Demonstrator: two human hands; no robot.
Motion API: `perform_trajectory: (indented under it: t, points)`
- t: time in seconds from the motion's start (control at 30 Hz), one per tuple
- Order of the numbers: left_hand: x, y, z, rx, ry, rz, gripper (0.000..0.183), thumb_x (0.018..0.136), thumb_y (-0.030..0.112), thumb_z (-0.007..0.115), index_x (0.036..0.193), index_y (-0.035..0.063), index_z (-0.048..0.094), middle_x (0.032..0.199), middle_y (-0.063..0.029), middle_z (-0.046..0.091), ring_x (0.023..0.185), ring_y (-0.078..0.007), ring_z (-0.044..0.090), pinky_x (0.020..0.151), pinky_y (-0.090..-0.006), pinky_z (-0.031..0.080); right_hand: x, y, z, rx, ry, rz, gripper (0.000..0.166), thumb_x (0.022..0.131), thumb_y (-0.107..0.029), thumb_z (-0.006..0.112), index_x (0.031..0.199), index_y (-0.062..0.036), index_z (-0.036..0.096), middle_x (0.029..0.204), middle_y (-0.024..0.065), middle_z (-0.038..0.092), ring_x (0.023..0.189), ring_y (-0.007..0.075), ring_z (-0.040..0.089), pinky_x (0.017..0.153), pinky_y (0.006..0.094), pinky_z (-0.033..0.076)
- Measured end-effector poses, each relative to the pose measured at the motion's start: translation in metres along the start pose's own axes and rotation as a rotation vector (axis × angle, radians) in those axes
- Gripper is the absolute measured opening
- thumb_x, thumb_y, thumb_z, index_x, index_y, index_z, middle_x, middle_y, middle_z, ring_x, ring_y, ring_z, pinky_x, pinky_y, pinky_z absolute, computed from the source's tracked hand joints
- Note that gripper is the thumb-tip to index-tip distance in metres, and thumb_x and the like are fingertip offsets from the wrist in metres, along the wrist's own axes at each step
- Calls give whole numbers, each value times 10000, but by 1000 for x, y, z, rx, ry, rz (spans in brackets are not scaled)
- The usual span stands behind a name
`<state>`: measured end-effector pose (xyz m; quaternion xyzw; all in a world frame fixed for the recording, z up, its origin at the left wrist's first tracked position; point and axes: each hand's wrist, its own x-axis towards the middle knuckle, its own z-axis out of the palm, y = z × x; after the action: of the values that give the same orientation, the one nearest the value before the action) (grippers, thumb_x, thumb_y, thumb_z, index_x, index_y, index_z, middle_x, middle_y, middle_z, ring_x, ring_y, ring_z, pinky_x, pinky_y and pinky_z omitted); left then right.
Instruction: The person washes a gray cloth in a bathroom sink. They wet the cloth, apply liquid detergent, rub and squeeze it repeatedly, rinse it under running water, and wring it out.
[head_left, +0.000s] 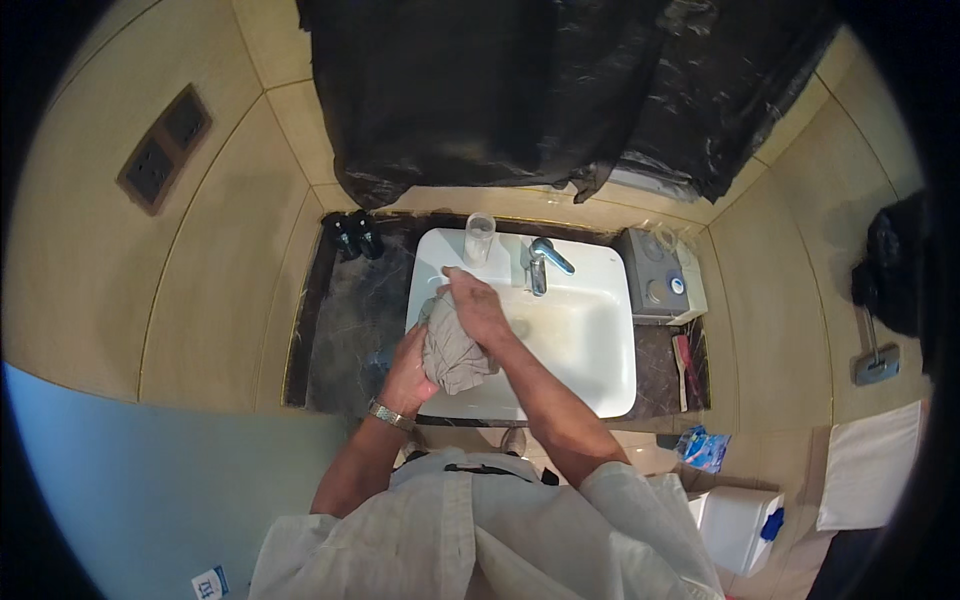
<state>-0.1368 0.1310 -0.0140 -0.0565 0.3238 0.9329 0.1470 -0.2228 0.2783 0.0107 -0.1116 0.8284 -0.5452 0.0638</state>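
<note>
A crumpled grey-beige cloth is bunched between my two hands, over the left side of a white washbasin. My left hand, with a metal-band watch at the wrist, grips the cloth from its lower left. Across its upper right side lies my right hand, fingers pointing up and left; its palm is hidden. Behind the hands a chrome mixer tap rises from the basin's back ledge. Left of the tap stands a clear tumbler. No running water can be made out.
Two dark bottles stand at the back left of the dark stone counter. A grey box and a brush occupy its right end. Black plastic sheeting hangs behind the basin. A white bin is at lower right.
</note>
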Motion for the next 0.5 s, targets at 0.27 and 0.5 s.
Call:
perform_trajectory:
  t: [0.27,0.5]
  points:
    - [23,6,6,-163,-8,-133,455,1044,287,475,1384,-14,512,1375,-151,595,1268,-286,581,1094,-443,457,-74,15,-80,345,-155,237,209,963,-282,688,1011,-79,686,896,-2,672,829,84,593,718,253,502]
    - [40,-15,-1,-36,45,-246,536,1043,428,488,1421,51,518,1404,-127,588,1269,-282,579,1079,-498,448,-67,-3,-108,752,80,237,161,983,-269,670,1013,-128,599,1003,-54,631,866,67,560,652,286,496]
